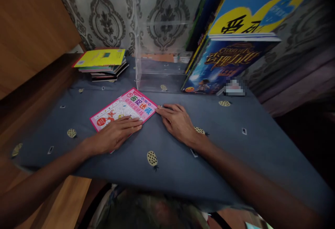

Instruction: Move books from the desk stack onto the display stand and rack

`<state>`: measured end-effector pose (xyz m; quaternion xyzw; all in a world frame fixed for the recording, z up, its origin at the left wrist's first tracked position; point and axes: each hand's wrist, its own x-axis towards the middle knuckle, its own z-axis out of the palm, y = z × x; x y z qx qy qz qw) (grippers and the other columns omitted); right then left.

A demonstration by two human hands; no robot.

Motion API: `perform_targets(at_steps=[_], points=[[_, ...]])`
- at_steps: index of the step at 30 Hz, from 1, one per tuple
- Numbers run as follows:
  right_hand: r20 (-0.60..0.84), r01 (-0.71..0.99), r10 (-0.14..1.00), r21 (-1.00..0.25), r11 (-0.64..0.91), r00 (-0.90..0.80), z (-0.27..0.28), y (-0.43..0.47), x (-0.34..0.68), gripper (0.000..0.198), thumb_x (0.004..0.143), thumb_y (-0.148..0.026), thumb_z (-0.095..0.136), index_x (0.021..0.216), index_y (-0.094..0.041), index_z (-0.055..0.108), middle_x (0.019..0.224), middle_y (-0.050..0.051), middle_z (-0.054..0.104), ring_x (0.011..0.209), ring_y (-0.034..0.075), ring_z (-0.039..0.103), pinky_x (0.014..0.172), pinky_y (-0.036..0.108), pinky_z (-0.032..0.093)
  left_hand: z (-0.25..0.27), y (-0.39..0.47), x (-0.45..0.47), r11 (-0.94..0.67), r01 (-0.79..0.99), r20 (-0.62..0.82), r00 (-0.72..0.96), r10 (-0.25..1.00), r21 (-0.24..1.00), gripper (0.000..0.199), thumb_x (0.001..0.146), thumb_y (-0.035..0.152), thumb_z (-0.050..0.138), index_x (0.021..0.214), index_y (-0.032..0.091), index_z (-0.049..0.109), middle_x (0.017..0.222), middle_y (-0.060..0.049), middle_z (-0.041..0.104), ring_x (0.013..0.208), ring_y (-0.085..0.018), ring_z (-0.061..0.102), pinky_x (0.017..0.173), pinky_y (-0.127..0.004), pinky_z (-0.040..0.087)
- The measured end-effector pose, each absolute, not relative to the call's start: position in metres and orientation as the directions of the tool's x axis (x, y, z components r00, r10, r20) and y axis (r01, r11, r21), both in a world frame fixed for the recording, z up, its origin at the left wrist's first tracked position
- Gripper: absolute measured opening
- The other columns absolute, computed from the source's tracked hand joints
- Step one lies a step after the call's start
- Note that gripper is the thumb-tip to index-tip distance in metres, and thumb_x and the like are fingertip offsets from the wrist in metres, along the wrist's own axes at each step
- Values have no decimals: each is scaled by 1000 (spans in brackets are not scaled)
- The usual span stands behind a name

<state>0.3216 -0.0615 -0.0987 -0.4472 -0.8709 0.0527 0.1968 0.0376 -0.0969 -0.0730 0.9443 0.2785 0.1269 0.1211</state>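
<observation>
A pink-bordered children's book lies closed and askew on the cloth-covered table, its cover printed with colourful characters and a fox. My left hand rests flat across its lower part, fingers stretched out and covering some of the picture. Beside the book's right corner is my right hand, palm down on the cloth. Its fingertips reach the edge of that corner, with the fingers extended and nothing gripped.
A stack of books with a yellow one on top stands at the back left. A clear acrylic rack holds upright books at the back right. The dark blue tablecloth has a pineapple print. A patterned curtain hangs behind.
</observation>
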Motion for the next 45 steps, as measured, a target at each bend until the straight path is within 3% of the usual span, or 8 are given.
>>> perform_targets(at_steps=[8,13,16,20,26,36,42,45], points=[[307,765,785,-212,608,-539,-102,-61,321,41,95,-14,46,131,-21,65,132,9,69,124,31,58,101,53,43,-73,-152,7,-797,521,211,779,590,306,58,99,7,39,153,27,38,150,-5,52,142,-20,45,117,-50,41],[354,748,743,-154,645,-568,-110,-57,324,42,94,-13,47,131,-20,65,132,9,69,122,30,61,100,51,47,-74,-163,-12,-757,523,270,721,638,392,52,99,9,40,147,26,47,144,-6,59,134,-19,55,113,-42,47],[381,731,712,-122,671,-590,-112,-57,325,41,94,-13,46,130,-17,66,130,11,69,122,31,61,99,52,49,-73,-150,-35,-638,664,320,552,770,391,42,102,17,39,140,23,56,137,-7,65,126,-19,62,107,-38,52],[439,705,661,-82,704,-609,-104,-72,313,37,96,-16,46,127,-16,67,138,13,64,129,34,57,102,57,49,-80,-134,-67,-439,855,329,344,879,278,42,103,29,37,135,16,60,138,-12,63,125,-26,62,109,-48,49],[351,476,494,-144,868,-795,-94,-110,266,39,100,-17,42,134,-12,61,139,14,63,135,27,53,114,51,44,-93,-141,-75,-527,830,378,436,817,180,41,102,22,39,138,17,58,138,-12,63,130,-25,58,110,-48,49],[280,370,417,-208,906,-864,-98,-133,242,40,102,-20,43,140,-15,56,146,13,57,141,26,47,116,53,41,-81,-195,-26,-745,650,318,682,658,148,61,97,11,47,155,21,34,143,-9,60,136,-22,53,116,-47,43],[265,357,410,-225,906,-873,-96,-140,234,38,101,-20,48,137,-13,57,144,14,58,140,28,47,119,51,38,-79,-196,-18,-747,659,363,677,640,87,55,95,20,59,148,19,47,134,-8,67,127,-23,60,114,-45,45],[282,356,415,-240,903,-865,-95,-140,234,37,101,-21,49,136,-13,58,142,14,60,140,28,47,119,51,36,-75,-189,-18,-753,640,392,660,641,152,43,93,21,62,136,22,60,125,-7,71,120,-23,64,109,-44,49]])
